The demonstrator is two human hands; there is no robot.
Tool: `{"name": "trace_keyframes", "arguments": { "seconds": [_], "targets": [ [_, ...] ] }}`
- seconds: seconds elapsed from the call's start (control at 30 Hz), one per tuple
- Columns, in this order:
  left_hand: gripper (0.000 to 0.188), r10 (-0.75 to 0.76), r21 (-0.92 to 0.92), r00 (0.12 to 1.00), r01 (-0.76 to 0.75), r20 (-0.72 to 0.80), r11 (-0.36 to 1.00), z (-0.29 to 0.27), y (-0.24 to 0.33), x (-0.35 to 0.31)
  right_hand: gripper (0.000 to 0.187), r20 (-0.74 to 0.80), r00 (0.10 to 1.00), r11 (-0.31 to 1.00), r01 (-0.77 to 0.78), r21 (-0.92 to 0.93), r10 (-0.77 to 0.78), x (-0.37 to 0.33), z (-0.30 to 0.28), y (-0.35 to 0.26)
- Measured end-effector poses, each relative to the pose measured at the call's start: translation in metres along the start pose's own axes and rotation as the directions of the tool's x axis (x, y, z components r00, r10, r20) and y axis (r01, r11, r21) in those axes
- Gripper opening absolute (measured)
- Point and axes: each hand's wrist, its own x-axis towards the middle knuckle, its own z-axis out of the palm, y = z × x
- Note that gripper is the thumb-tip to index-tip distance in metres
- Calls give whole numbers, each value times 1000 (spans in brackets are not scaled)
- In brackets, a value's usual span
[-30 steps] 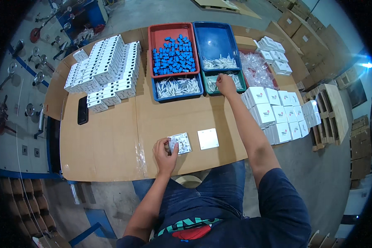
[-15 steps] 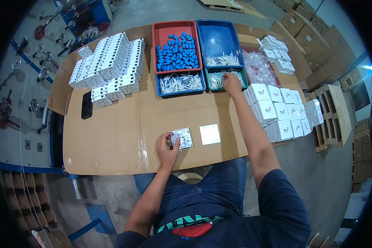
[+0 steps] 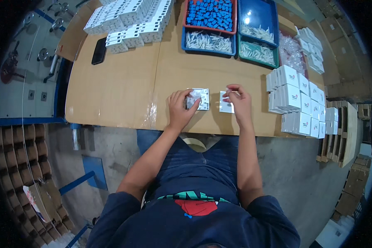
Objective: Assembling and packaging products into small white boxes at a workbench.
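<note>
My left hand is curled around the left side of a white square unit on the cardboard-covered table, thumb laid across it. Something clear and shiny, perhaps plastic film, shows under those fingers. Just right of it lies a flat white square plate. Above that plate hovers my right hand, its thumb and fingertips pinched together. A small pale thing seems to be at the fingertips, too small to name.
Beyond my hands stand a red tray of blue parts, a blue tray of white plugs and a green tray of pale small pieces. Stacked white boxes flank the right, white units the far left, beside a black phone.
My right hand has come back from the green tray to above the white plate, fingertips pinched. The left hand stays on the square unit. The view has tilted toward my body.
</note>
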Motion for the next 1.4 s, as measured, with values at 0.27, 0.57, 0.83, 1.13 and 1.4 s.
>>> {"name": "trace_keyframes", "arguments": {
  "seconds": [0.27,0.57,0.83,1.13,1.4],
  "targets": [
    [40,97,33,995,-98,39,995,-6,1,-12,12,227,974,981,30,-189,14,-22,38,7],
    [43,211,-4,975,-212,65,977,-7,1,-11,13,261,932,804,353,-479,-253,-34,48,0],
    [39,181,-49,982,-178,64,983,-6,3,-12,14,221,941,854,327,-404,-255,-30,39,-5],
    [33,47,-96,999,-45,13,994,-6,0,-9,16,79,949,750,291,-595,-305,101,9,15],
    [31,-119,-82,993,120,10,989,0,-8,-9,18,192,856,208,324,-923,-479,222,38,-4]
  ]
}}
